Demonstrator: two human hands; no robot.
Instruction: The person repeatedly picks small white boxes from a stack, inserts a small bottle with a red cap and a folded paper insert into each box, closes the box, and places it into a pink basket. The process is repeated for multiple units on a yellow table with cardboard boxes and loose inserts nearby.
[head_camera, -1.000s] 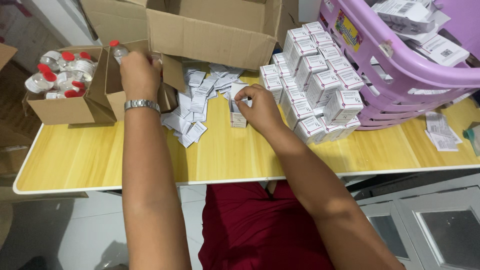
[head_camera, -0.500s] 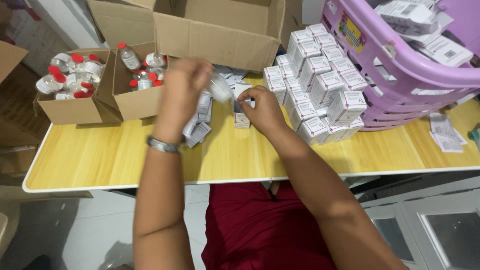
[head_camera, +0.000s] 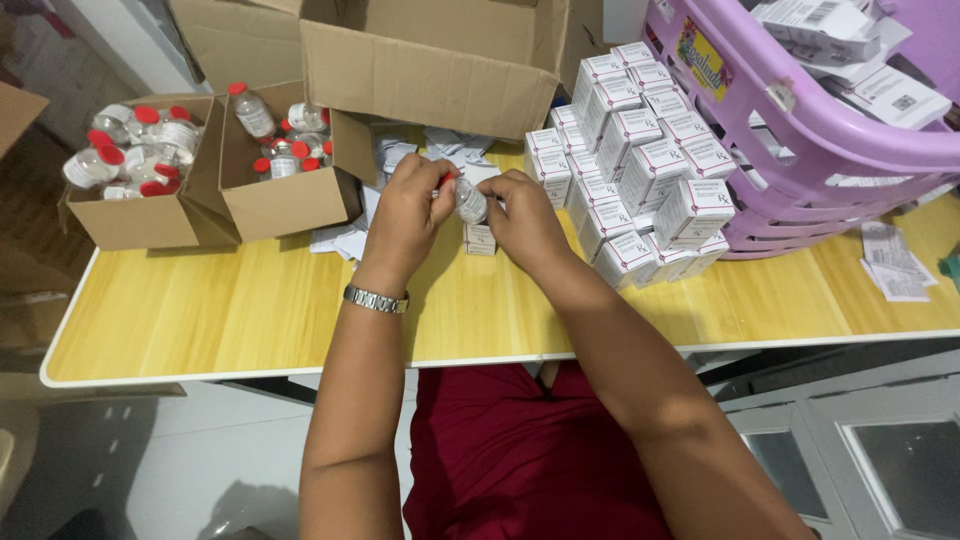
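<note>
i see my left hand and right hand pinching one vial between them over the table; small carton just beneath, stacked cartons at 2 o'clock, vial boxes at 10.

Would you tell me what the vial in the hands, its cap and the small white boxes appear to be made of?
The vial, held between left hand and right hand, looks like clear glass or hard plastic: see-through and glossy. Its cap seems red plastic, mostly hidden. The small white boxes look like thin matte printed card with folded edges.
</note>
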